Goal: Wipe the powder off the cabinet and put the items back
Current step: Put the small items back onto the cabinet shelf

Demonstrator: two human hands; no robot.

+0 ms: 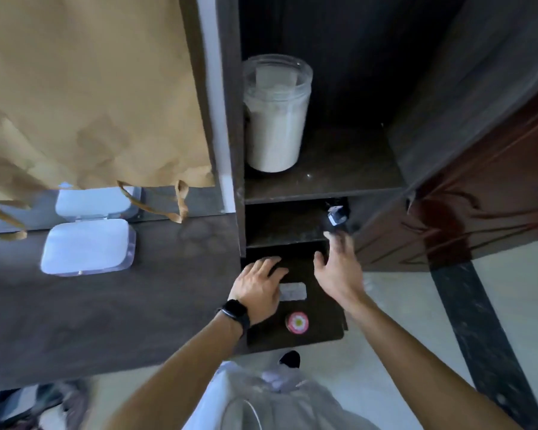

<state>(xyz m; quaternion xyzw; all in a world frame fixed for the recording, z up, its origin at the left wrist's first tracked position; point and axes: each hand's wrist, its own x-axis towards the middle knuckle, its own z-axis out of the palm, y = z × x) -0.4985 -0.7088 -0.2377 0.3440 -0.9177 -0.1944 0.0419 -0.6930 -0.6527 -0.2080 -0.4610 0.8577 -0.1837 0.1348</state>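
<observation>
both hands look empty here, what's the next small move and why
Probably close the right hand on the small black-and-white object just beyond its fingertips: the hand is open and empty, pointed at it, while the left hand rests on the dark panel.

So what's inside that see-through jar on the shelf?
The jar is mostly full of white powder. Near the top a pale blocky shape shows, too blurry to name. Anything buried in the powder is hidden.
</observation>
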